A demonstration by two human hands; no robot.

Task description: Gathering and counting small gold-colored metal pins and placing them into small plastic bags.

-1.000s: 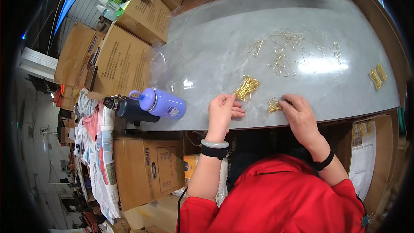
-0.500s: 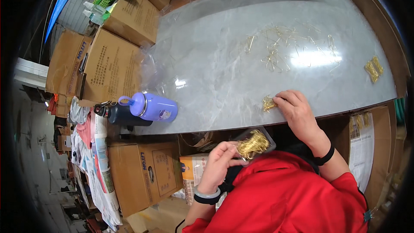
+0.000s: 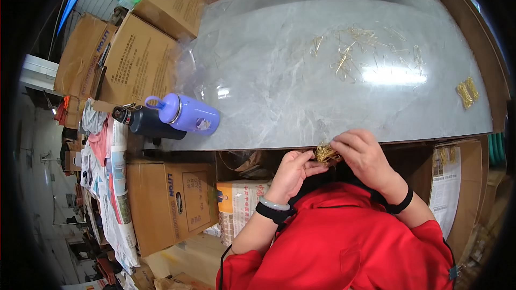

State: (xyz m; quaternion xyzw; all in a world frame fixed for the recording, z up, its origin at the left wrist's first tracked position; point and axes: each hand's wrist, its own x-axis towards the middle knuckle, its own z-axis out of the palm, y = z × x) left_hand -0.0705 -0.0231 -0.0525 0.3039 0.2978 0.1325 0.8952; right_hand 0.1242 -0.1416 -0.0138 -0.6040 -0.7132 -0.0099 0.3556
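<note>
A bunch of gold wire hooks (image 3: pixel 325 154) is pinched between my two hands at the table's near edge. From the left, the thumb and fingers of my left hand (image 3: pixel 293 173) close on it. On the other side my right hand (image 3: pixel 365 158) grips it with bent fingers. Farther back on the grey marbled table (image 3: pixel 258 75) lie loose gold wire hooks (image 3: pixel 344 64), scattered in a loose heap. A neat gold bundle (image 3: pixel 467 93) rests near the table's right edge. The clear tray is not visible now.
A purple bottle (image 3: pixel 194 115) lies tilted beside a dark bottle (image 3: pixel 153 122) at the table's left edge. Cardboard boxes (image 3: pixel 137 64) stack up behind them. Under the table stand another carton (image 3: pixel 156 209) and, at right, an open cardboard box (image 3: pixel 473 174). A raised brown board (image 3: pixel 478 32) borders the right side.
My right hand has brought the small bunch of gold hooks from the tabletop toward me. My left hand has risen to meet it. The clear tray has gone from sight.
</note>
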